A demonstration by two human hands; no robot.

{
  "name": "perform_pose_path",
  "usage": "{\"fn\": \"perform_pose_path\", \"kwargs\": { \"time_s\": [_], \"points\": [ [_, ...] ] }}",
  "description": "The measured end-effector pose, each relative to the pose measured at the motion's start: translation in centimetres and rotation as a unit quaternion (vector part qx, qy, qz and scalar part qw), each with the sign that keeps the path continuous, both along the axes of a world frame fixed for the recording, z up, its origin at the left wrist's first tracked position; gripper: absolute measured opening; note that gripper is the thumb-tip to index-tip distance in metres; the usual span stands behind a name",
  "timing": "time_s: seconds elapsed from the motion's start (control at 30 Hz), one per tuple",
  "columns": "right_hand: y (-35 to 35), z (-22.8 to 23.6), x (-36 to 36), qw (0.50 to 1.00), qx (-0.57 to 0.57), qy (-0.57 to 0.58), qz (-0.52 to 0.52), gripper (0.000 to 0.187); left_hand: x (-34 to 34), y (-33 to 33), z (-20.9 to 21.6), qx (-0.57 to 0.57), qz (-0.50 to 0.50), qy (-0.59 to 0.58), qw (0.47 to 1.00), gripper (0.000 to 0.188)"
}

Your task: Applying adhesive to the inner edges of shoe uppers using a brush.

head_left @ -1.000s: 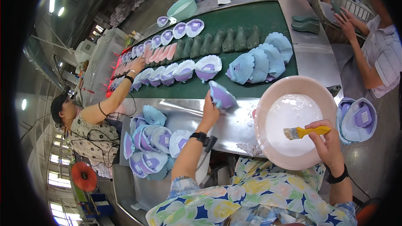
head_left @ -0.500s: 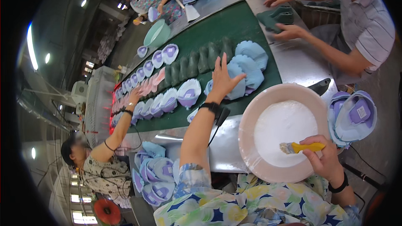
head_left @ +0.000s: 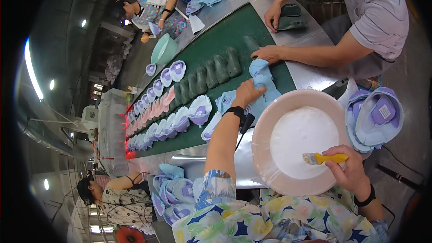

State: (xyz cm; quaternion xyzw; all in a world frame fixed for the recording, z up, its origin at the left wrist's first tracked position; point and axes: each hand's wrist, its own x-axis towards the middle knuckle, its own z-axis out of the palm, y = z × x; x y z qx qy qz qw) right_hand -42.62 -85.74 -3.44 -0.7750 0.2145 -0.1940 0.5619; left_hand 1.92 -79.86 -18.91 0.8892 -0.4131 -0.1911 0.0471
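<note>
My right hand (head_left: 350, 173) is closed around the yellow handle of a paintbrush (head_left: 330, 158). The bristles are over white liquid (head_left: 303, 141) in a wide pale pink basin (head_left: 265, 166). My left hand (head_left: 249, 93) reaches onto the green belt, its fingers closed at the edge of a light blue shoe upper (head_left: 269, 91); the fingertips are partly hidden. A blue and purple upper (head_left: 211, 126) lies close to my left wrist. Beyond it run rows of purple-lined uppers (head_left: 199, 110) and dark green shoe lasts (head_left: 220, 68).
Across the belt, a co-worker's hand (head_left: 268, 54) touches the belt; the other rests by dark green lasts (head_left: 291, 18). Stacked uppers (head_left: 375, 117) stand right of the basin, more uppers (head_left: 176, 193) at lower left. A mint basin (head_left: 164, 49) stands farther off, near another person.
My left hand has come down from spread fingers to close on the blue uppers, which have shifted. The co-worker's hand has moved onto the belt. My right hand keeps the brush over the basin.
</note>
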Motion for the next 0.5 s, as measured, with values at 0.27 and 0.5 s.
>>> {"fn": "perform_pose_path", "kwargs": {
  "time_s": [0.27, 0.5],
  "points": [
    [1.1, 0.5, 0.0, 1.000, 0.003, 0.003, 0.019, 0.020, -0.4, 5.1, 14.7, -0.278, 0.100, -0.107, 0.949, 0.047],
    [2.0, 0.1, 0.6, 0.999, 0.012, 0.001, 0.048, 0.020, -7.0, 26.6, 30.2, -0.273, 0.061, -0.491, 0.825, 0.044]
  ]
}}
